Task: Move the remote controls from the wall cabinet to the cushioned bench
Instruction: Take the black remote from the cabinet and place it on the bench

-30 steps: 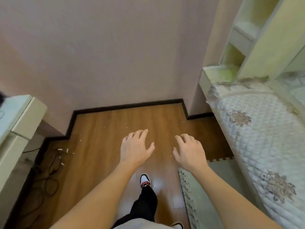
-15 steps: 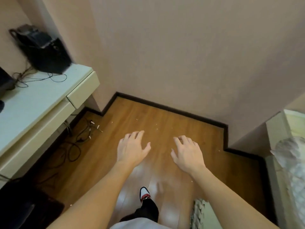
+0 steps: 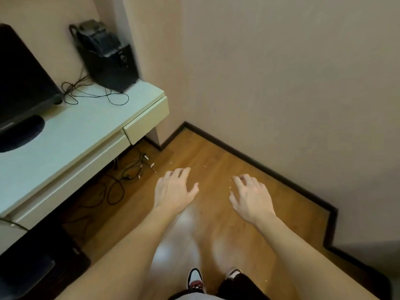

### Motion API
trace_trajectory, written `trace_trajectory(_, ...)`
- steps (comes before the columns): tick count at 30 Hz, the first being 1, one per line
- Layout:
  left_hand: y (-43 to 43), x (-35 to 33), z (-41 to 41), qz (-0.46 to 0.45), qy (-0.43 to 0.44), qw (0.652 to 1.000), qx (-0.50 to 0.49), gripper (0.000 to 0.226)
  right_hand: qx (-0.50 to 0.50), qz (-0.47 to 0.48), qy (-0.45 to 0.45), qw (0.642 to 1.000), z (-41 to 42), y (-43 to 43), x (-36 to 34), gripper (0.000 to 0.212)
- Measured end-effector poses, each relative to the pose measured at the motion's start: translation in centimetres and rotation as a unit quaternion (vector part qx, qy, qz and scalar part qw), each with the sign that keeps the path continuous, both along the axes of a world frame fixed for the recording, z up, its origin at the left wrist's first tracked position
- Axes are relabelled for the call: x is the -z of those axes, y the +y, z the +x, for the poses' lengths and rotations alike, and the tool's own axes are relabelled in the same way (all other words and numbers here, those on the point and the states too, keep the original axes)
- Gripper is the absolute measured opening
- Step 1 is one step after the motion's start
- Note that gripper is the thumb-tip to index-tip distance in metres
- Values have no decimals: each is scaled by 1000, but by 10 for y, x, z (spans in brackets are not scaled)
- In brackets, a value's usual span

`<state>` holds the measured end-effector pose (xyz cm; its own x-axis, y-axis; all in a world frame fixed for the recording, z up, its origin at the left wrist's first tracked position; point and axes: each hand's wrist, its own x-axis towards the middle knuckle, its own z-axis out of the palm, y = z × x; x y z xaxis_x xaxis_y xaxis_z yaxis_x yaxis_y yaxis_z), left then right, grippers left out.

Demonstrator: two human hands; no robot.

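No remote controls were anywhere in view, and neither was the wall cabinet or the cushioned bench, so where the remotes lay could not be told from this angle. The left hand [image 3: 173, 191] hung out in front, palm down, fingers spread and loose, carrying nothing. The right hand [image 3: 251, 197] matched it, splayed and empty, well apart from the left over the wooden floor [image 3: 216, 152].

And what a swing of the view! A second before, a quilted mattress and pale shelving filled the right side; half a second before, only a sliver of that remained. Now it was gone entirely, and the white desk [image 3: 71, 131] had slid in on the left, with a dark monitor [image 3: 19, 83], a black speaker box [image 3: 108, 61] against the wall and loose cables [image 3: 93, 94] trailing across the top. More cables lay tangled on the floor beneath it. The shoes [image 3: 195, 280] showed at the bottom edge.

That looked like a person turning left, away from the bed corner, most likely in transit and searching for the cabinet. With both hands free, nothing had been collected on this leg yet.
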<state>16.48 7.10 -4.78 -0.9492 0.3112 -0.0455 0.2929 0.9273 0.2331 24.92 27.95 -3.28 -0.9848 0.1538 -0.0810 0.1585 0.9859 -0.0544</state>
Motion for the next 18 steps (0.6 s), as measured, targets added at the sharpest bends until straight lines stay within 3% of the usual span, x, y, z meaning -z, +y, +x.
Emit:
trace_trajectory(7,-1,2,-61,-4,-2,999,-43,60,-60,-6,-11,998,-87,10,15,49)
trace_trajectory(18,63,-14,-223,-47,-2,990,-133,61,-151,-59,20,987,-302,80,5,49)
